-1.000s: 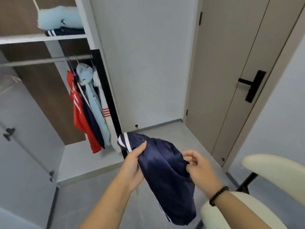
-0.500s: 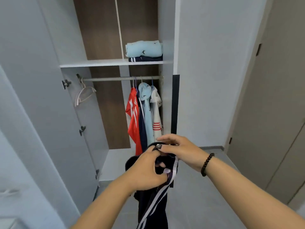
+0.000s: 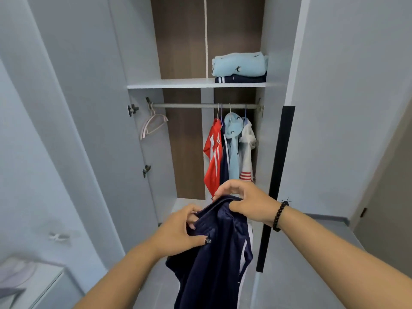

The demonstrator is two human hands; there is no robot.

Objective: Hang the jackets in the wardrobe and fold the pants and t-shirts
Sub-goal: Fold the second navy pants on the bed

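I hold a navy garment (image 3: 214,259) with white side stripes in front of the open wardrobe (image 3: 142,134), and it hangs down from both my hands toward the floor (image 3: 296,264). My left hand (image 3: 178,230) has its fingers curled round the top edge of the cloth, thumb pressing just beside a small metal snap (image 3: 208,240). My right hand (image 3: 245,202) pinches the same top edge a little higher, fingers bent over the bunched fabric, a black bead bracelet (image 3: 279,216) on its wrist. I cannot tell whether the garment is a jacket or pants from how it hangs.

Inside the wardrobe, a rail (image 3: 200,105) runs under the shelf (image 3: 178,84). At the rail's right end hang a red jacket (image 3: 213,157), a dark navy one (image 3: 224,166), a light blue one (image 3: 233,148) and a white one (image 3: 248,152) with red stripes at its hem, close together. At the rail's left end hangs a bare pink hanger (image 3: 153,124), well apart from them. On the shelf, at its right side, a folded light blue piece (image 3: 239,64) lies on a folded navy piece (image 3: 240,79) with white stripes.
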